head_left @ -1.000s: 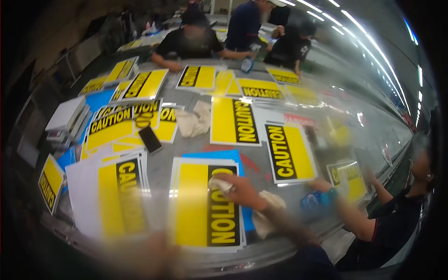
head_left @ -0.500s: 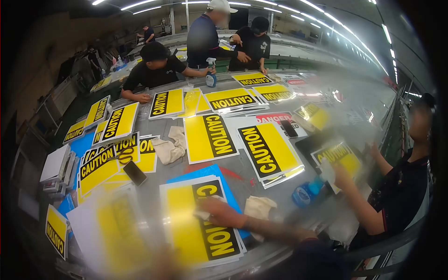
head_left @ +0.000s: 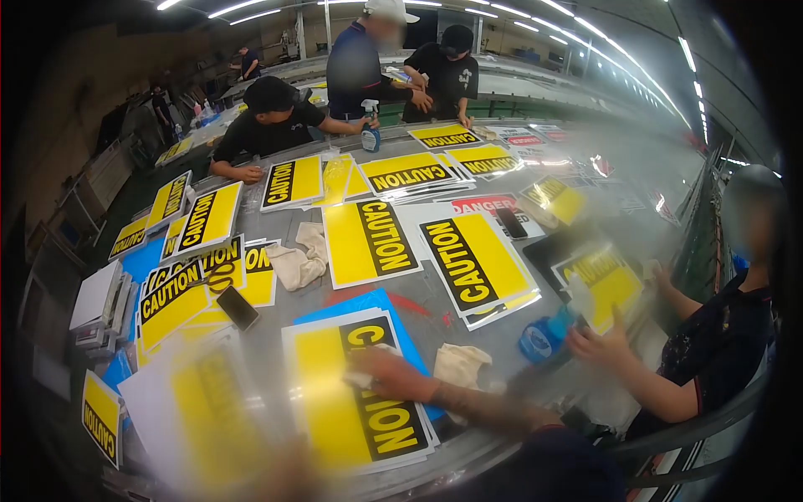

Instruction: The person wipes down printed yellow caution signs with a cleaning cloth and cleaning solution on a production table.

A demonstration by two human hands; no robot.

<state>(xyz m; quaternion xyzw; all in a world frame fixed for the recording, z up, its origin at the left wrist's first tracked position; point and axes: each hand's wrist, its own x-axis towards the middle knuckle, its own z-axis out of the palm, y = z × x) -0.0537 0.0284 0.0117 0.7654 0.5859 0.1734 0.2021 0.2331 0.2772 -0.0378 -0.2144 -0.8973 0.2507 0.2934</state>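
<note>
Right hand: the right hand (head_left: 386,374) lies flat on the yellow caution sign (head_left: 355,393), fingers curled down over a small white cloth (head_left: 361,378) and pressing it to the black lettering; blur hides how tight the hold is.
Left hand: only a soft blur low in the view near the table's front edge; I cannot tell whether its fingers are open or closed, or whether they hold anything.
Sign: top of a short stack at the front edge of the table (head_left: 435,305), just right of the blurred white-and-yellow sheets (head_left: 201,410), with a blue sheet (head_left: 368,303) showing from under its far edge.
Beside the forearm: a second crumpled cloth (head_left: 460,366) lies just right of the sign, touching the blue sheet's corner.
Further in: a dark phone (head_left: 238,308) rests on the caution signs to the left; a beige rag (head_left: 299,261) sits mid-table.
Right edge: a seated co-worker's hand (head_left: 598,343) is just beside a blue bottle (head_left: 542,337).
Far edge: three people lean over more signs, a spray bottle (head_left: 369,132) among them.
</note>
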